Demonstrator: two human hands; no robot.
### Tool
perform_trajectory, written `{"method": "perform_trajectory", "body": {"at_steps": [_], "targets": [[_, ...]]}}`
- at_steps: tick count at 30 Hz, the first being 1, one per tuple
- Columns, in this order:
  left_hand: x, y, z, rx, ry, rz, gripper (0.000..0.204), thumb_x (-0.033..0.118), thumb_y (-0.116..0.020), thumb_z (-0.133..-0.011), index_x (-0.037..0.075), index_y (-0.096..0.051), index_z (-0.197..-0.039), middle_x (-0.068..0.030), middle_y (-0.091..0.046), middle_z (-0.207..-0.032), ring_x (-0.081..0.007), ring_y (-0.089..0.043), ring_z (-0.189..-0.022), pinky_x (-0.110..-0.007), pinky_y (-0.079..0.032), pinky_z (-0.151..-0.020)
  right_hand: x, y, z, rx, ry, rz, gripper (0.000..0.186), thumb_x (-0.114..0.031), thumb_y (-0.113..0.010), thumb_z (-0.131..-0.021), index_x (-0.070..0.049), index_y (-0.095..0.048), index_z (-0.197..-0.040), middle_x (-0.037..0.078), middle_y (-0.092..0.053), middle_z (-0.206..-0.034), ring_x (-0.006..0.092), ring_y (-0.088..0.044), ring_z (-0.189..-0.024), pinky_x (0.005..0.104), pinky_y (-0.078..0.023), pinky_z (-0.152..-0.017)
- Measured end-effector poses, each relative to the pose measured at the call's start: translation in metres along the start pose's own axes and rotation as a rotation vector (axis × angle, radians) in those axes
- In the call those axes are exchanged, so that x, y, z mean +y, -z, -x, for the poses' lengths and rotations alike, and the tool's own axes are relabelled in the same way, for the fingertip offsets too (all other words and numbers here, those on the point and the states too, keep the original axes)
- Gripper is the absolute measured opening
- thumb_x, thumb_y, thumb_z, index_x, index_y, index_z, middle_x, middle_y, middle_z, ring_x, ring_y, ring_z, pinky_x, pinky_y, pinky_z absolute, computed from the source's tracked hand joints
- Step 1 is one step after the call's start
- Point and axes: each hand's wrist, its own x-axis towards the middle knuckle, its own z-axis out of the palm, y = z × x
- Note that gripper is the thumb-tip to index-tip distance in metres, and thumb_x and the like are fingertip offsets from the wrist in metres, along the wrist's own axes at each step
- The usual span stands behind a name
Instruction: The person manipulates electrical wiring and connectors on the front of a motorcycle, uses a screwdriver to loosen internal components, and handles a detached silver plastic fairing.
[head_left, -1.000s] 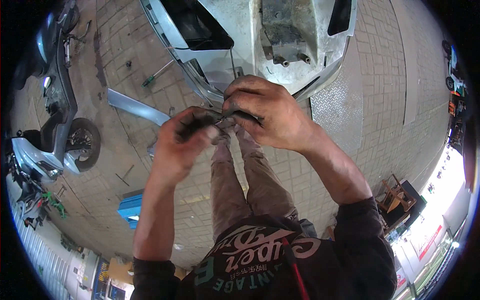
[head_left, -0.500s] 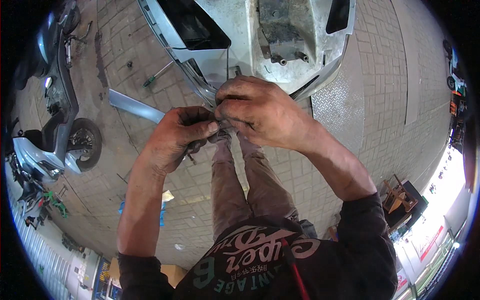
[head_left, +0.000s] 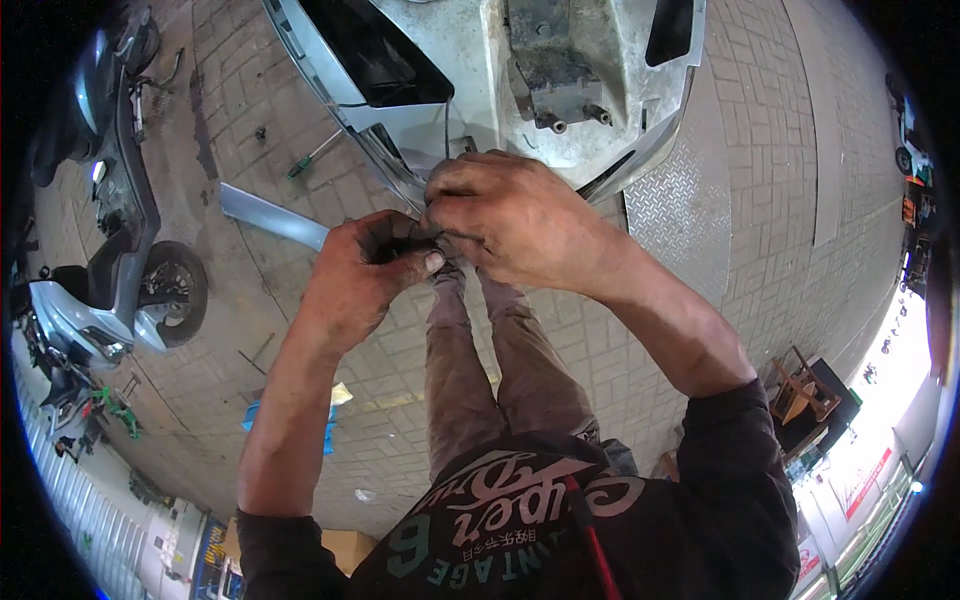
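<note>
My left hand [head_left: 370, 270] and my right hand [head_left: 515, 220] meet in front of the silver vehicle body panel [head_left: 470, 120], above my legs. My left thumb and fingers are pinched around something small and dark that is mostly hidden. My right fingers are curled over the same spot, so what they grip cannot be made out. A thin dark cable [head_left: 447, 130] runs down the panel and disappears behind my right hand. A green-handled screwdriver [head_left: 300, 168] lies on the paving to the upper left, near a long silver trim piece [head_left: 265, 215].
A scooter [head_left: 130, 250] stands at the left. A textured metal plate [head_left: 680, 205] lies beside the panel on the right. Behind me are a wooden stool [head_left: 805, 390], a cardboard box [head_left: 345, 550] and a blue object [head_left: 255, 415]. More vehicles [head_left: 910, 150] line the far right.
My left hand has shifted slightly, its thumb now pressed in by my right fingers. My right hand has moved a little to the left. Both stay together at the same small spot.
</note>
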Motion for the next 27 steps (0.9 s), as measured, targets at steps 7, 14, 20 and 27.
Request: {"method": "perform_trajectory", "body": {"at_steps": [7,14,20,27], "targets": [[-0.004,-0.013,0.005,0.228,-0.175,-0.275,0.014,0.005,-0.064,-0.079,-0.001,-0.058,-0.09,-0.0108,-0.063,-0.072,-0.016,-0.056,-0.063,-0.03,-0.045,-0.061,-0.003,0.0,0.001,-0.026,-0.104,0.003,0.024,-0.001,-0.064,-0.068,-0.002,-0.058,-0.09,0.012,-0.058,-0.099,0.029,-0.059,-0.092,0.0376,-0.051,-0.075],[-0.029,-0.003,0.0,0.389,-0.436,-0.535,0.012,0.006,-0.059,-0.082,0.001,-0.057,-0.093,-0.016,-0.061,-0.072,-0.0314,-0.059,-0.063,-0.035,-0.045,-0.058,-0.018,-0.03,0.051,0.263,-0.446,-0.208,0.036,0.005,-0.062,-0.069,-0.003,-0.056,-0.105,0.012,-0.058,-0.1,0.0252,-0.061,-0.087,0.0328,-0.051,-0.073],[-0.034,0.009,0.0,0.387,-0.32,-0.482,0.013,0.008,-0.062,-0.082,0.0,-0.058,-0.092,-0.0127,-0.062,-0.071,-0.0235,-0.059,-0.062,-0.032,-0.045,-0.058,-0.011,-0.115,0.13,-0.242,-0.866,-0.37,0.034,-0.011,-0.064,-0.075,0.0,-0.056,-0.106,0.017,-0.059,-0.102,0.0318,-0.061,-0.089,0.0378,-0.049,-0.078],[-0.025,0.033,-0.01,0.293,-0.298,-0.317,0.015,0.008,-0.066,-0.079,-0.002,-0.06,-0.088,-0.0074,-0.062,-0.07,-0.0122,-0.053,-0.061,-0.027,-0.044,-0.059,0.053,-0.218,0.23,-0.538,-1.151,-0.073,0.035,-0.026,-0.061,-0.077,-0.006,-0.058,-0.105,0.019,-0.06,-0.109,0.0365,-0.057,-0.1,0.0436,-0.046,-0.085]]}}
